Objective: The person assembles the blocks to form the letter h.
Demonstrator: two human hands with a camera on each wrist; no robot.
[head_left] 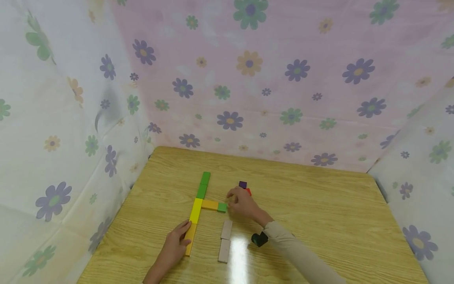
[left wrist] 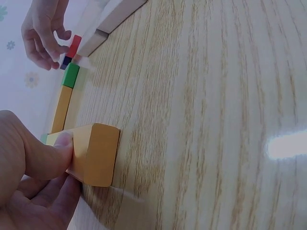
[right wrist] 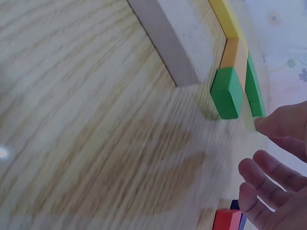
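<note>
My left hand (head_left: 173, 242) pinches the orange block (left wrist: 103, 155) at the near end of a straight row, thumb on one side and fingers on the other. Beyond it in the row come a yellow block (head_left: 196, 212) and two green blocks (head_left: 201, 191). A second orange block (head_left: 210, 204) branches off to the right, with a small green block (right wrist: 227, 93) at its end. Just right of that end hovers my right hand (head_left: 244, 203), fingers loosely bent and holding nothing. Close by its fingers lie a red block (right wrist: 227, 219) and a dark purple block (head_left: 242, 184).
Two pale blocks (head_left: 224, 250) lie end to end between my forearms. Dark blocks (head_left: 259, 239) sit beside my right sleeve, partly covered by it. Flowered cloth (head_left: 248, 98) hangs behind the wooden table (head_left: 319, 205) and along both sides.
</note>
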